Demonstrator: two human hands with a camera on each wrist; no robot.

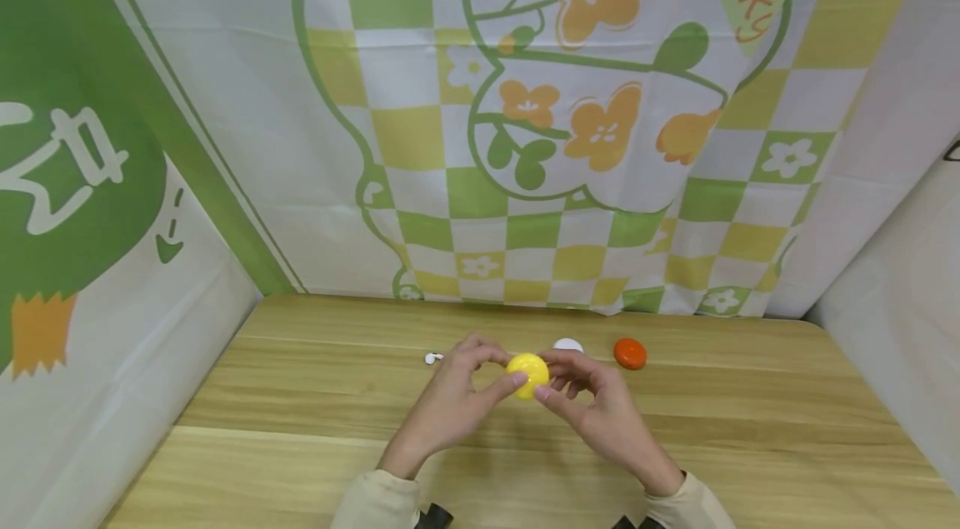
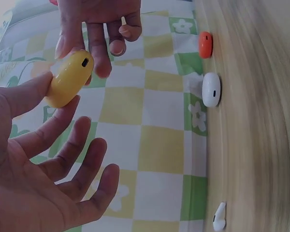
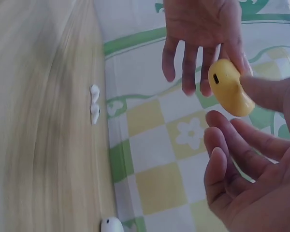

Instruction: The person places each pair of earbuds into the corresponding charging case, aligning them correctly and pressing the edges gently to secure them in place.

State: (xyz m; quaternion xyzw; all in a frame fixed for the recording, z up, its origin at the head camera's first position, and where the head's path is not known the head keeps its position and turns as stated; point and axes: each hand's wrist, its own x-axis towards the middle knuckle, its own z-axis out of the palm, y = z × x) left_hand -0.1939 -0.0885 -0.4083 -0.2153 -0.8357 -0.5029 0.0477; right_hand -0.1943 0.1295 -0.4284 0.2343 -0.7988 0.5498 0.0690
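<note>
**Yellow case pinched between both hands above the desk**

You hold the yellow case [image 1: 528, 373] in a two-handed grip: your left hand [image 1: 448, 408] pinches it between thumb and forefinger, the other fingers [image 2: 82, 159] spread loosely, and your right hand [image 1: 600, 408] pinches it from the opposite side with its thumb and fingertips, the rest of the fingers [image 3: 232, 159] relaxed and half curled. The case hangs in the air over the middle of the desk [image 1: 750, 429], touching nothing but your fingers; a small dark port on its edge faces both wrist cameras.

Behind your hands, near the back of the desk, sits a white case [image 1: 567, 344], and just beside it to the right an orange case [image 1: 630, 353]. To the left lie what appear to be two white earbuds [image 3: 94, 104], close together, though the blur leaves that unsure. A checked green and yellow cloth [image 1: 525, 179] hangs behind the desk.
</note>
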